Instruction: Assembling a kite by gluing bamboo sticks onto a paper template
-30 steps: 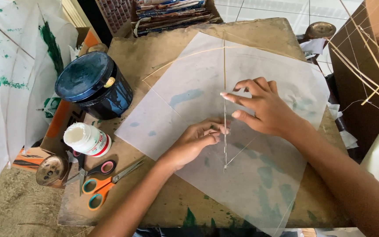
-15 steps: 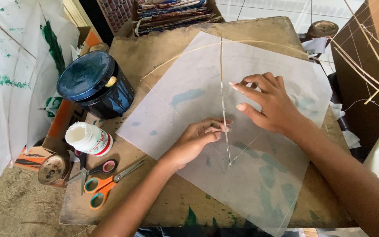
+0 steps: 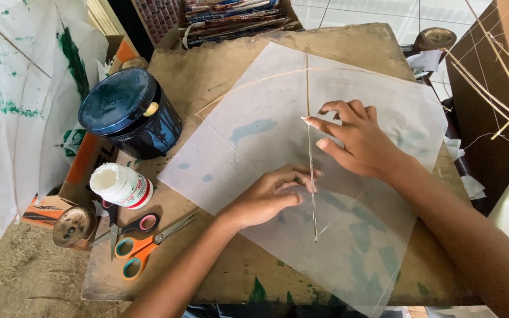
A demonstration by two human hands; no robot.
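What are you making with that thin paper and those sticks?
A person is working on a kite at a worn wooden table. Both hands press on a thin upright stick lying on a sheet of translucent paper; the left hand is lower, the right hand higher. A curved stick crosses near the top. A dark tin, a white bottle and orange scissors sit to the left.

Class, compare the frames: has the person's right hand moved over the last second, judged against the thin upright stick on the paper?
Yes. The right hand has shifted slightly to the right, so its fingertips now barely reach the thin stick.
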